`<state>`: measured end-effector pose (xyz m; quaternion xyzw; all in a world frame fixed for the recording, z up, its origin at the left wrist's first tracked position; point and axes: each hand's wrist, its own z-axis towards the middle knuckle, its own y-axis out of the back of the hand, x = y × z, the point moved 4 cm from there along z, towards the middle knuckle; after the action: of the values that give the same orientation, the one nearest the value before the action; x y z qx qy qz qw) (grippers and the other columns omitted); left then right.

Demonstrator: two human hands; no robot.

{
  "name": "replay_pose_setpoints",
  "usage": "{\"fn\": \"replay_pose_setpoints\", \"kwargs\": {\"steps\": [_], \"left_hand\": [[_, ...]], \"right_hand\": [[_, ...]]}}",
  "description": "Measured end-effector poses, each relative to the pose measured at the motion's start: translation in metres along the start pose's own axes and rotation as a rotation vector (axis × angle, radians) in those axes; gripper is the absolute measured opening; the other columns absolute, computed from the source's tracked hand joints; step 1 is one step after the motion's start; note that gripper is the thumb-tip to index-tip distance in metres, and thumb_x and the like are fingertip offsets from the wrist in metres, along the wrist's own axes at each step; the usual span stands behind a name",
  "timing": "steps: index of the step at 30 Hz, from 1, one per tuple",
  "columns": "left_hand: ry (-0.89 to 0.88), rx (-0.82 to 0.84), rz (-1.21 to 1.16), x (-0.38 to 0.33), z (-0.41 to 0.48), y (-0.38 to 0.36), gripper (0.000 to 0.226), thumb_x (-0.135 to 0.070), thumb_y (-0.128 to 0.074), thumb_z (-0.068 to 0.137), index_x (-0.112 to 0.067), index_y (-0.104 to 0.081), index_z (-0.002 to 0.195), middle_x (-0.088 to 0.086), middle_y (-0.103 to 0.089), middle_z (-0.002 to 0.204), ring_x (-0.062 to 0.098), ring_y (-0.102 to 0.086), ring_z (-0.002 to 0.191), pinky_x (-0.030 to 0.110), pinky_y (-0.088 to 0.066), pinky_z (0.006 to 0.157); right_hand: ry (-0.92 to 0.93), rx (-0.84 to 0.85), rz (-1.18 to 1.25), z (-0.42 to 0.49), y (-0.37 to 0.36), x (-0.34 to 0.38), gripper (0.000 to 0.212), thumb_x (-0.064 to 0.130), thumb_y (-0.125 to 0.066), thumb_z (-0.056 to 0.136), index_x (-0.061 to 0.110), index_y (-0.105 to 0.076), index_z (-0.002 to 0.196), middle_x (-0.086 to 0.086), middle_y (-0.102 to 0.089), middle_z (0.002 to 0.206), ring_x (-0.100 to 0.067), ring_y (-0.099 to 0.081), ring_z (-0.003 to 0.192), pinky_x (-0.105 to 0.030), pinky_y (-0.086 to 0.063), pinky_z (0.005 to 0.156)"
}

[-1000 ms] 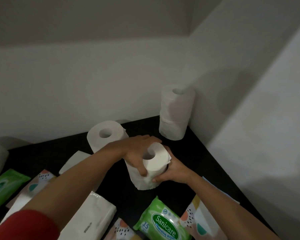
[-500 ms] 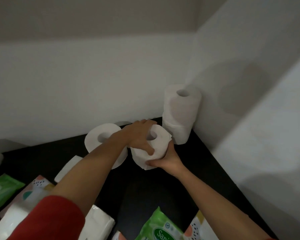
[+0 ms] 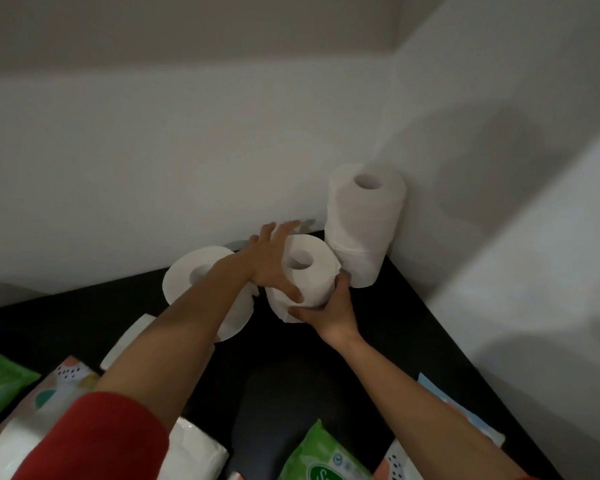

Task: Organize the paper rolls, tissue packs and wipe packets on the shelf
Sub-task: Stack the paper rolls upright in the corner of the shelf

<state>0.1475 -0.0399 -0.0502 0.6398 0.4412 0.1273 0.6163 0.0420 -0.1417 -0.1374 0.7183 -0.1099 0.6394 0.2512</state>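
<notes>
Paper roll [image 3: 309, 271], judged light and crushable: right hand [image 3: 329, 315] clasps its side, left hand [image 3: 269, 263] rests fingers splayed.

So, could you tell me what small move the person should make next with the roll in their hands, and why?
Probably settle the roll onto the dark shelf right beside the corner stack and let go. The right hand grips it low down, close against the stack's base, while the left hand lies with straight fingers over its top.
</notes>
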Motion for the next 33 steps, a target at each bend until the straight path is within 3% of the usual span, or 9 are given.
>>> {"fn": "replay_pose_setpoints", "kwargs": {"steps": [4,8,22,28,33], "left_hand": [[0.062,-0.013,-0.149,0.008,0.000,0.001,0.139,-0.034,-0.092,0.052,-0.028,0.008,0.149,0.018,-0.035,0.144,0.033,-0.040,0.128,0.036,-0.038,0.096],[0.066,-0.029,-0.217,0.010,0.003,0.002,0.134,-0.022,-0.091,0.056,-0.022,0.006,0.149,0.018,-0.040,0.140,0.032,-0.043,0.124,0.029,-0.035,0.085],[0.046,-0.044,-0.268,0.013,0.010,0.002,0.126,-0.013,-0.086,0.058,-0.024,0.001,0.149,0.015,-0.033,0.144,0.033,-0.041,0.125,0.034,-0.039,0.093],[0.042,-0.054,-0.279,0.013,0.004,0.003,0.124,-0.013,-0.085,0.061,-0.025,0.001,0.149,0.015,-0.030,0.146,0.032,-0.039,0.127,0.038,-0.040,0.100],[0.063,-0.082,-0.271,0.011,-0.001,0.003,0.129,-0.029,-0.091,0.055,-0.025,-0.002,0.149,0.014,-0.034,0.144,0.032,-0.041,0.126,0.039,-0.039,0.100]], "right_hand": [[-0.010,-0.049,0.000,0.003,-0.002,-0.001,0.104,0.021,-0.090,0.053,0.029,-0.030,0.137,0.006,-0.041,0.139,-0.015,-0.037,0.133,-0.041,-0.037,0.110],[-0.020,-0.085,-0.067,0.006,-0.002,0.000,0.103,0.026,-0.089,0.055,0.030,-0.028,0.138,0.004,-0.038,0.141,-0.021,-0.032,0.135,-0.046,-0.037,0.110],[-0.004,-0.125,-0.023,0.011,-0.004,-0.003,0.091,0.020,-0.085,0.063,0.030,-0.032,0.136,0.005,-0.040,0.142,-0.022,-0.033,0.136,-0.049,-0.037,0.110],[-0.006,-0.136,-0.059,0.011,0.002,-0.001,0.081,0.018,-0.084,0.064,0.023,-0.039,0.131,0.002,-0.044,0.138,-0.020,-0.037,0.134,-0.038,-0.037,0.108],[-0.006,-0.132,-0.017,0.007,0.003,0.002,0.074,0.016,-0.084,0.065,0.021,-0.042,0.127,0.001,-0.046,0.133,-0.016,-0.043,0.126,-0.025,-0.038,0.099]]}}
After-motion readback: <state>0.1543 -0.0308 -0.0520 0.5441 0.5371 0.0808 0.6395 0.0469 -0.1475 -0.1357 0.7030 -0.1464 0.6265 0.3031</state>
